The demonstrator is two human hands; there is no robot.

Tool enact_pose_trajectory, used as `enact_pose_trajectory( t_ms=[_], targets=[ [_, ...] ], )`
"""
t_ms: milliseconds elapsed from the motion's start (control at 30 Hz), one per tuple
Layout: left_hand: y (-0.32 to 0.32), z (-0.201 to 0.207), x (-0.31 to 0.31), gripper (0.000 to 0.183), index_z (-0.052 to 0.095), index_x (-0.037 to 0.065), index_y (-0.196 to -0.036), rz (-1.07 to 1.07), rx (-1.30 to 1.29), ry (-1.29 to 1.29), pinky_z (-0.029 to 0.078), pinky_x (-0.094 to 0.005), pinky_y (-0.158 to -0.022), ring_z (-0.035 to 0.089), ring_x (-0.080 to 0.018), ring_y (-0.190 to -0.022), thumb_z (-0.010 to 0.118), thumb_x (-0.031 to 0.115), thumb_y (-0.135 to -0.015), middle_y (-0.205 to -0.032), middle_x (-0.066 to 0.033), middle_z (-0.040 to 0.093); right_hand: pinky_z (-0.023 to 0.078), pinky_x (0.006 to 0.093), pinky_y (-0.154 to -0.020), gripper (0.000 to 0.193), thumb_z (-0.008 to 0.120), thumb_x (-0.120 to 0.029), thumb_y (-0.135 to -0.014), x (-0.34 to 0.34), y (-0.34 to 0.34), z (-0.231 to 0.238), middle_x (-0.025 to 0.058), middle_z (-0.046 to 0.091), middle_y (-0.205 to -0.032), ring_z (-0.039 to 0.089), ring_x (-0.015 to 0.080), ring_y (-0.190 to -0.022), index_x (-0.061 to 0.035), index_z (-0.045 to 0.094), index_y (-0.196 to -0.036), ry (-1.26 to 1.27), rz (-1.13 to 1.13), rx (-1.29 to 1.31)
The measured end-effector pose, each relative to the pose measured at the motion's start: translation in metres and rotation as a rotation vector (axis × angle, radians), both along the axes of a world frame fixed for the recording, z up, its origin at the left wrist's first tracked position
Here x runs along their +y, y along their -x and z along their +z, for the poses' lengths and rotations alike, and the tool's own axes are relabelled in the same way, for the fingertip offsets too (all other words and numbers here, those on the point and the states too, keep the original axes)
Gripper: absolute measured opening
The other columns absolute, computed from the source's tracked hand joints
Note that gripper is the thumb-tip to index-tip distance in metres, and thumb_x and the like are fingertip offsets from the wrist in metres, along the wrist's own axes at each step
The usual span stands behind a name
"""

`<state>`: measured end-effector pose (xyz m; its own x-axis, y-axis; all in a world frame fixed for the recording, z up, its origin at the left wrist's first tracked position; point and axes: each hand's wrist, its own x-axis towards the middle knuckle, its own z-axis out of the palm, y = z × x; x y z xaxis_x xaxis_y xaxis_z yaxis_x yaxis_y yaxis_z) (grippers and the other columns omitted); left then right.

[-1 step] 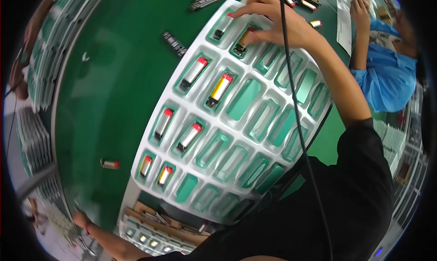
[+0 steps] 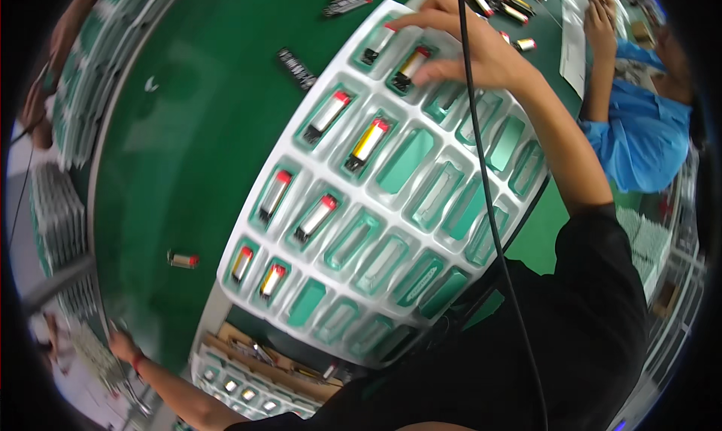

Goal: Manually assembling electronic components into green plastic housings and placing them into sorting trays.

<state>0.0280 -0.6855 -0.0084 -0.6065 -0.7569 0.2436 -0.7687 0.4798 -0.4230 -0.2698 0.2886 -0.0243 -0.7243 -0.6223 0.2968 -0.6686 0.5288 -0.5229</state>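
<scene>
My right hand (image 2: 492, 59) arches over the upper corner of a white blister tray (image 2: 301, 168), thumb and index finger spread apart across two neighbouring pockets. Beneath the index fingertip sits a red-capped battery cell (image 2: 381, 43) with a dark end; a yellow-and-silver cell (image 2: 412, 66) lies in the pocket beside my thumb, though whether either tip touches I cannot tell. Six more cells (image 2: 368, 141) rest in the tray's pockets below and to the left of that grip, two to a row, and the pockets under my palm and down toward my black sleeve (image 2: 598, 250) show green. A black cable (image 2: 489, 190) hangs across the view in front of my fingers. Just beyond my knuckles, a pile of loose cells (image 2: 515, 13) spreads over the green tabletop (image 2: 173, 160); left of my fingertips lies a dark strip (image 2: 295, 68), near the tray's edge. My left hand (image 2: 124, 347), a red band (image 2: 138, 360) at the wrist, is well apart at lower left, too blurred to tell its hold. Above it lies a lone cell (image 2: 183, 260). Right of my right hand, a co-worker in a blue top (image 2: 639, 138) has a hand (image 2: 599, 21) raised near a white sheet (image 2: 573, 44).
</scene>
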Motion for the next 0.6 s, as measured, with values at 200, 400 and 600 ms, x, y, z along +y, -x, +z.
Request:
enact_pose_trajectory(
  t_ms=[200,400,600],
  targets=[
    [0.129,0.06,0.422,0.038,0.052,-0.001,-0.131,-0.56,1.0,-1.287,0.058,-0.0339,-0.081,0.067,-0.0245,-0.099,0.06,0.008,-0.094,-0.113,-0.0181,0.065,0.034,0.0372,-0.078,0.116,0.043,-0.093,-0.065,-0.019,-0.089,0.022,0.0119,0.049,-0.098,0.042,0.0262,-0.086,-0.0087,0.047,-0.144,-0.165,0.212,-0.065],
    [0.058,0.1,0.624,0.043,0.048,-0.005,-0.129,-0.613,1.176,-1.89,0.059,-0.0359,-0.08,0.067,-0.0294,-0.097,0.061,-0.002,-0.088,-0.11,-0.0181,0.064,0.044,0.0276,-0.064,0.142,0.072,-0.08,-0.052,-0.081,-0.192,0.045,0.0094,0.051,-0.105,0.053,0.015,-0.073,-0.0118,0.004,-0.156,0.905,0.729,-1.771],
    [0.006,0.068,0.713,0.047,0.044,-0.002,-0.134,-0.486,1.435,-2.155,0.048,-0.0362,-0.095,0.061,-0.0248,-0.106,0.06,-0.002,-0.089,-0.117,-0.0182,0.062,0.042,0.0243,-0.061,0.115,0.093,-0.034,-0.057,-0.124,-0.21,0.012,0.0064,0.047,-0.101,0.047,0.0103,-0.068,-0.0062,0.03,-0.149,0.987,0.331,-0.527]
  ],
)
